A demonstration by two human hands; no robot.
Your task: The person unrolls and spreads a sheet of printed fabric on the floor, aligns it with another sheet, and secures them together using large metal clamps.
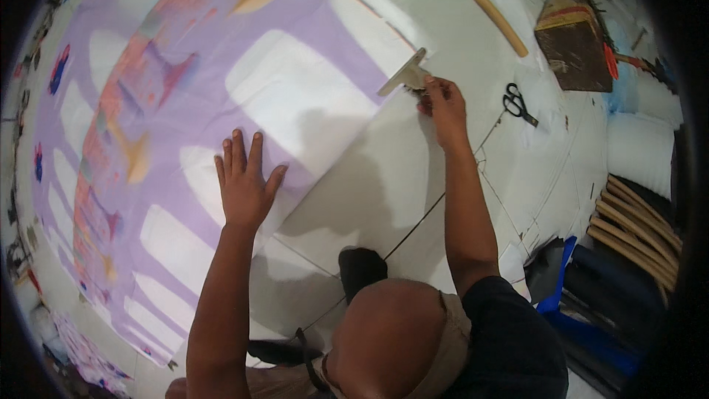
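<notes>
A large printed sheet (203, 122), purple with white shapes and a pink-orange band, lies spread over the tiled floor. On its purple part my left hand (247, 190) rests flat with the fingers spread. My right hand (444, 107) grips a wide-bladed scraper (405, 74). The scraper's blade lies across the sheet's corner, its long edge resting at the printed border. The fingers partly hide the scraper's handle.
Black-handled scissors (520, 105) lie on the floor right of my right hand. Beyond them stands a brown box-like block (574, 44). A curved tan tube (480, 4) crosses the far floor. Several brown tubes (636, 230) and dark rolls (602, 292) are stacked at the right.
</notes>
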